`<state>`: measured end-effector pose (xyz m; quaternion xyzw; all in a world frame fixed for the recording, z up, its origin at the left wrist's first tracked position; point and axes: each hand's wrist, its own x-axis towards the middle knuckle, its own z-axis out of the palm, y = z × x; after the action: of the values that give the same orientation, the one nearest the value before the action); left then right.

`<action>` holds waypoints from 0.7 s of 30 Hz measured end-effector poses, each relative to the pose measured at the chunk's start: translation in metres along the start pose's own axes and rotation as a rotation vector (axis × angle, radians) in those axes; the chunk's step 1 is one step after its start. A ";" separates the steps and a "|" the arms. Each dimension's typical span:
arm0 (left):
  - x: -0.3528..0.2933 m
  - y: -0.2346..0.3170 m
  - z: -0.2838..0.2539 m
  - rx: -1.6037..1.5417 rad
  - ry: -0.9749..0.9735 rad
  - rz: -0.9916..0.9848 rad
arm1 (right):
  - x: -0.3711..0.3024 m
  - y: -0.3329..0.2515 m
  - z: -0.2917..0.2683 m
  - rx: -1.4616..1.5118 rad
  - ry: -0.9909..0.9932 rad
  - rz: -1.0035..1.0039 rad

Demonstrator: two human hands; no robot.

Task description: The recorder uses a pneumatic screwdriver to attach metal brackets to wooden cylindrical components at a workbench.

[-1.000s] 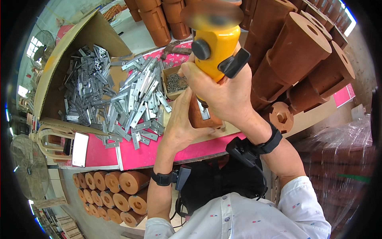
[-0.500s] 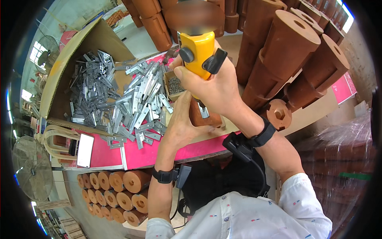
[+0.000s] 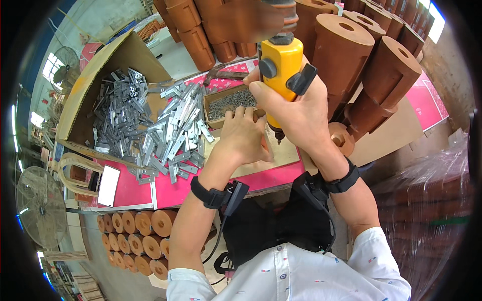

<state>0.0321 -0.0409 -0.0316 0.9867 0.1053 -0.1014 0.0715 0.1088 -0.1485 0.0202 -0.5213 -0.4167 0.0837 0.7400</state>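
My right hand is wrapped round a yellow power screwdriver with black fittings. Its dark bit points down, apart from the work. Bent over a reddish-brown cylindrical piece is my left hand, its fingers closed about it; most of the piece is hidden under the palm. The piece rests on a pale board. Just beyond my left fingertips sits a shallow box of screws. Left of that lies a heap of flat metal brackets.
A cardboard box on its side spills more brackets. Tall brown cylinders stand at right and back. A hammer lies behind the screws. A phone leans at the left front edge; stacked cylinders sit below the table.
The screwdriver has lifted off the bracket on the brown piece and moved right. My left hand has turned over the piece, which now shows less, and the screw box is more exposed.
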 end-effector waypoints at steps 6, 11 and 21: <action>-0.024 -0.023 -0.002 -0.541 0.255 0.020 | -0.002 0.003 -0.011 -0.040 0.004 -0.017; -0.039 -0.057 0.060 -0.991 0.373 0.077 | 0.000 0.003 -0.006 -0.034 -0.007 -0.014; -0.047 -0.059 0.042 -0.714 0.295 0.062 | 0.000 0.010 0.006 0.007 -0.048 0.059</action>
<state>-0.0339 0.0000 -0.0687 0.9064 0.1134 0.0870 0.3974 0.1075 -0.1403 0.0125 -0.5285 -0.4183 0.1197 0.7289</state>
